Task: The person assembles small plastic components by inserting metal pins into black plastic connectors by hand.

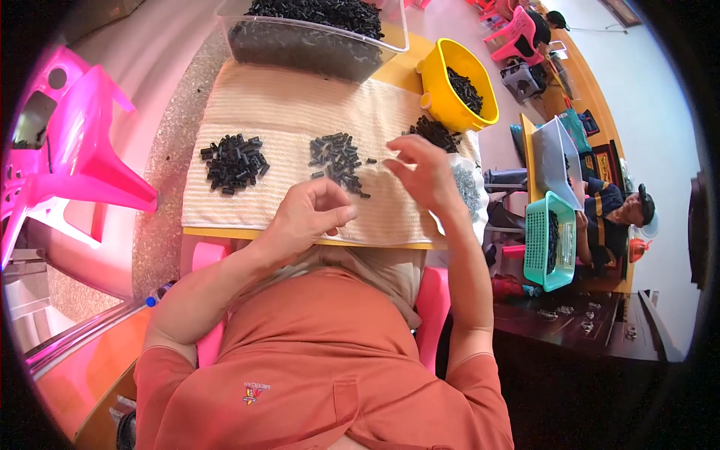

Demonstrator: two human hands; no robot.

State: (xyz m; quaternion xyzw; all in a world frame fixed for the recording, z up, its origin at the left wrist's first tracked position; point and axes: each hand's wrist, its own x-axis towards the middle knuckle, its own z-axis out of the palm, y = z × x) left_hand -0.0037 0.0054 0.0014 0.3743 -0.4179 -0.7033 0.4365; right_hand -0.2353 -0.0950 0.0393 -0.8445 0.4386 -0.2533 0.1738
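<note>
My left hand [311, 215] is curled at the near side of the middle pile, thumb and forefinger close together; whatever they may hold is hidden. Above the cloth to its right, my right hand [429, 174] has thumb and fingers apart with nothing visible between them. The middle pile of small black cylindrical pieces [337, 157] lies just beyond the left hand. One loose black piece [371, 160] lies between that pile and my right fingertips. Beyond the right hand is a heap of small dark brown pieces [435, 133].
Another black pile [234, 163] lies left on the striped cloth [277, 105]. A clear bin [300, 52] of black pieces and a yellow tub [427, 71] stand at the back. Small clear pieces [466, 187] lie on white at right. Beyond are a pink chair [97, 150] and a person [611, 217].
</note>
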